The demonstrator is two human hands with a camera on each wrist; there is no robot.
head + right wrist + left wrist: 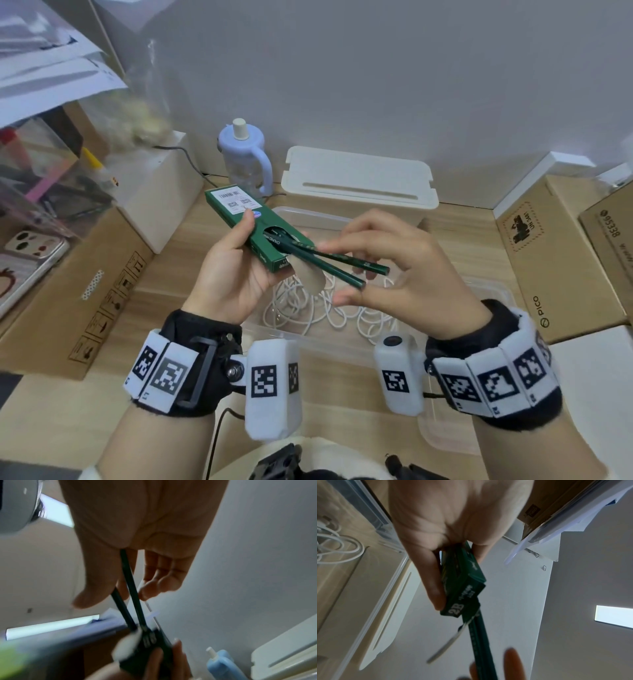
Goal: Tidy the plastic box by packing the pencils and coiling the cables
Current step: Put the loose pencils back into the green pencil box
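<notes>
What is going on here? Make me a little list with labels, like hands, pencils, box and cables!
left hand: grips the green pencil box, held up over the plastic box
right hand: open, fingers around the back ends of the pencils
pencils: two green ones, half inside the pencil box's open end
plastic box: clear, on the wooden table
cables: white, loose and tangled in the plastic box, not coiled yet

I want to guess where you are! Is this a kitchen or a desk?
Probably a cluttered desk in a home or office: cardboard boxes line the wooden table, papers are piled up, and white cables lie in a plastic box.
</notes>
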